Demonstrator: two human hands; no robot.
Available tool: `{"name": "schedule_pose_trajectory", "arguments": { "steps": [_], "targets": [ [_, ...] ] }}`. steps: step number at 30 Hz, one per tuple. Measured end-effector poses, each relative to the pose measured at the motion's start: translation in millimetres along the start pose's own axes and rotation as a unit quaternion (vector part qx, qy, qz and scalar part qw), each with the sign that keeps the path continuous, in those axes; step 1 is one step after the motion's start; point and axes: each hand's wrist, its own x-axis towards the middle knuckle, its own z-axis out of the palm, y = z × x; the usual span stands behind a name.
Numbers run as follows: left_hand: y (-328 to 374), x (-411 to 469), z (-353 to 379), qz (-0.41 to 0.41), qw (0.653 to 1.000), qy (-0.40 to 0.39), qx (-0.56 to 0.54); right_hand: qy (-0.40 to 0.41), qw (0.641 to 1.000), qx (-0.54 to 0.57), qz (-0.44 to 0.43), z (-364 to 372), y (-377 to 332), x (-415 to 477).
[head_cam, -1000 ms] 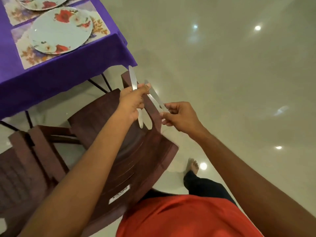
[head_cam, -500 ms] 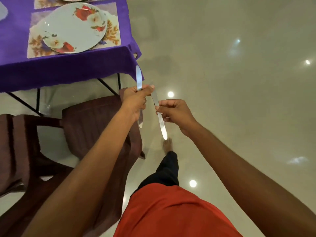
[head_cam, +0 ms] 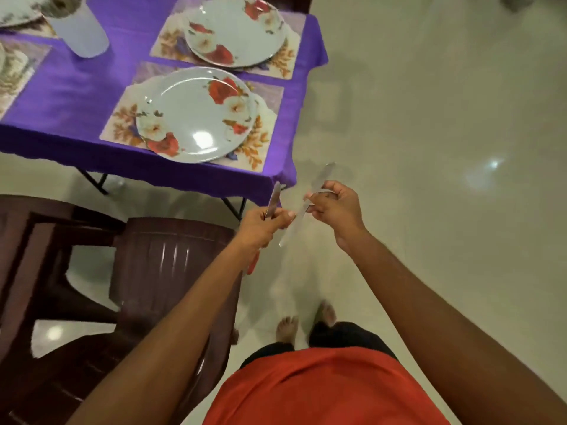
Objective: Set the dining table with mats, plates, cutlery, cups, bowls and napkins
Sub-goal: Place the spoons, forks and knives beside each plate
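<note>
Head view: my left hand (head_cam: 264, 224) is gripping one knife (head_cam: 274, 198) in a fist, blade pointing up toward the table corner. My right hand (head_cam: 335, 207) is pinching a second knife (head_cam: 289, 231) near its middle, tilted. Both hands are hovering close together over the floor, just off the purple table (head_cam: 61, 96), short of the near plate (head_cam: 196, 115) on its mat (head_cam: 260, 148).

Illumination moderate and warm; bright point reflections on the glossy floor (head_cam: 429, 271) indicate overhead sources; a glare patch marks the near plate (head_cam: 184, 96); a soft shadow lies on the floor beyond the counter's (head_cam: 76, 96) right edge; motion blur smears one knife (head_cam: 290, 233) almost transparent and softens the cup (head_cam: 79, 35); straight lines bow toward the frame edges.
</note>
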Motion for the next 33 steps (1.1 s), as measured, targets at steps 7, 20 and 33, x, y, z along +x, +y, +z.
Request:
{"name": "schedule_pose_trajectory", "arguments": {
  "steps": [7, 20, 33],
  "targets": [
    [21, 75, -12, 0.042, 0.986, 0.136, -0.082, -0.106, 0.994, -0.016, -0.028, 45, -54, 129],
    [36, 163, -3, -0.067, 0.909, 0.411, 0.005, -0.203, 0.969, -0.121, 0.077, 111, -104, 279],
    [31, 177, 9, -0.065, 0.885, 0.454, 0.077, -0.249, 0.917, -0.304, -0.061, 115, -99, 317]
  ]
}}
